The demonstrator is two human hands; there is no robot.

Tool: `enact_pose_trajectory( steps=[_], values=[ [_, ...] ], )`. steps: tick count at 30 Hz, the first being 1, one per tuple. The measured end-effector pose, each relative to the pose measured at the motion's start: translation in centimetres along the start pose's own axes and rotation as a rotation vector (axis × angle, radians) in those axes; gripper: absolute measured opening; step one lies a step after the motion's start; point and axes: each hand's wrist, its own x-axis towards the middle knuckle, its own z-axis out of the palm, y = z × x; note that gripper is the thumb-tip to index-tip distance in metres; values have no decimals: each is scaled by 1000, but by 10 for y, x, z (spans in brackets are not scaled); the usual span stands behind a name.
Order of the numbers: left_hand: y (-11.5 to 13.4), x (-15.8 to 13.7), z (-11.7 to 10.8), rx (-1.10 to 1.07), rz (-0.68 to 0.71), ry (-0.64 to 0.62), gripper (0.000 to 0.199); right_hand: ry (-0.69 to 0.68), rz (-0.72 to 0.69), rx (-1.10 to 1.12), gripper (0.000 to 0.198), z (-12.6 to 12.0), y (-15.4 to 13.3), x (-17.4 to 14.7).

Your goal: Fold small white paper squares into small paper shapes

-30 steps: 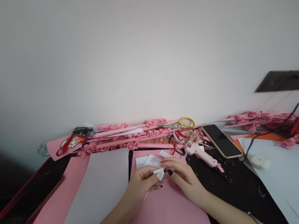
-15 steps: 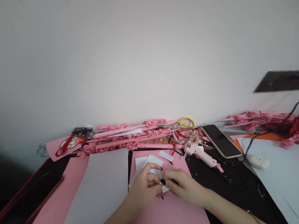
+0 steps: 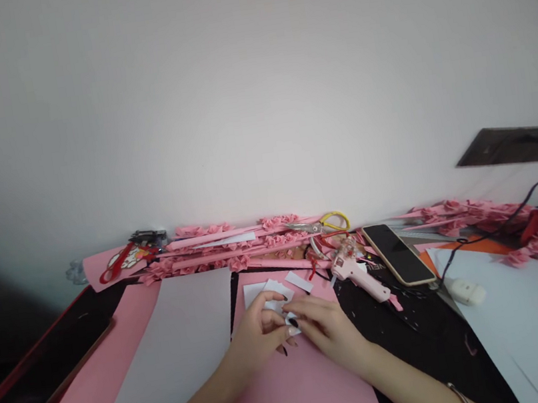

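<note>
A small piece of white paper (image 3: 293, 324) is pinched between my two hands, mostly covered by the fingers. My left hand (image 3: 261, 330) is closed on its left side, with the thumb against the paper and the forefinger arched above it. From the right, my right hand (image 3: 325, 324) grips the same piece with thumb and fingers. Just beyond the hands, several white paper pieces (image 3: 253, 291) overlap on a pink sheet (image 3: 300, 392). One white paper strip (image 3: 298, 282) lies apart to their right.
A pink glue gun (image 3: 361, 276), a phone (image 3: 399, 253) and yellow-handled scissors (image 3: 332, 221) lie behind on the right. Pink paper flowers (image 3: 237, 262) line the wall. White sheets (image 3: 171, 357) lie on both sides. Black cables run down from the wall socket (image 3: 508, 144).
My right hand's fingers have stretched forward and left over the paper, closer to my left hand. Both hands shifted slightly; the things around them stayed put.
</note>
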Motion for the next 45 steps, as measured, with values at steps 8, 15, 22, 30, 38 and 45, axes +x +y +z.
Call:
enact_pose_trajectory(
  steps=[8,15,22,30,38,45],
  values=[
    [-2,2,-2,3,1,-8,38,37,-133,-81,31,-2,3,-1],
    [-2,1,0,26,1,-73,40,93,115,342,8,5,0,3],
    [2,-2,2,98,2,-69,54,99,233,441,15,7,-6,7],
    [-3,2,-1,45,9,-86,57,126,156,361,17,9,-7,5],
    [-9,6,-9,-87,-22,-113,55,34,48,302,32,-1,-6,2],
    [2,4,-6,-112,-98,-85,57,27,34,279,38,-3,-4,1]
  ],
)
